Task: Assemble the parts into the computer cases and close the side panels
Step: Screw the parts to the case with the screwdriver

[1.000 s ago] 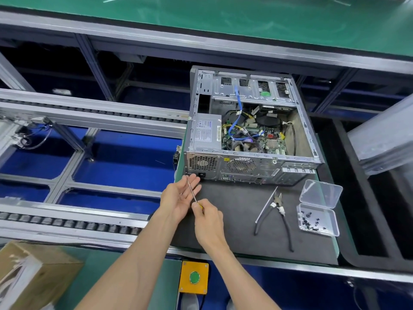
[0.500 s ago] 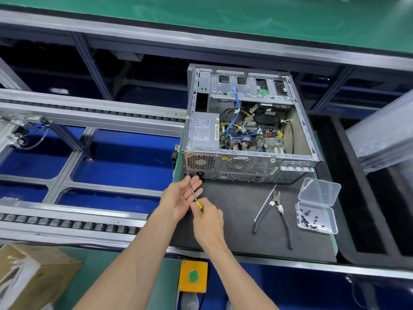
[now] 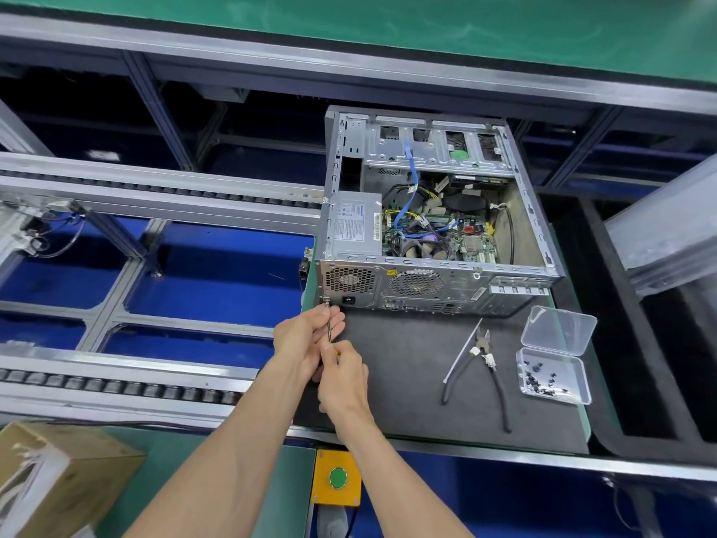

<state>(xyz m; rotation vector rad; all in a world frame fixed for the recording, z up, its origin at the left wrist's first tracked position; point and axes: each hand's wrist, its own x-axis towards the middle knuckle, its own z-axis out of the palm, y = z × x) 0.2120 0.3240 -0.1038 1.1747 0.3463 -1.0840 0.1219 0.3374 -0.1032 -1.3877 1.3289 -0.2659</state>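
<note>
case (image 3: 434, 211) lies open side up on the dark mat (image 3: 407, 382), rear panel facing near. psu (image 3: 355, 227) sits inside at the left, board w/ cables to its right. no side panel seen on it or anywhere in view.

step in hand, my read: driving a screw at the near-left corner of the rear panel, prob one of the psu fixings. driver (image 3: 329, 324) shaft runs from the hands up to that corner, tip at or on a small screw just left of the power socket. can't tell if the tip is seated in the head.

right hand (image 3: 341, 376) is clenched round the yellow driver handle, mostly hidden in the fist. left hand (image 3: 304, 337) lies alongside the shaft, fingers fairly straight, steadying it; looks like guiding touch, not a real grip.

on the mat to the right: cutters (image 3: 481, 366) lying flat, and an open clear box (image 3: 553, 374) w/ small dark screws in the near half, lid flipped far.

next move calls for: keep shaft in line w/ the screw, push in, twist w/ right hand till snug; left keeps the tip from skating off. then likely another screw from the box. panel closing not yet begun.
</note>
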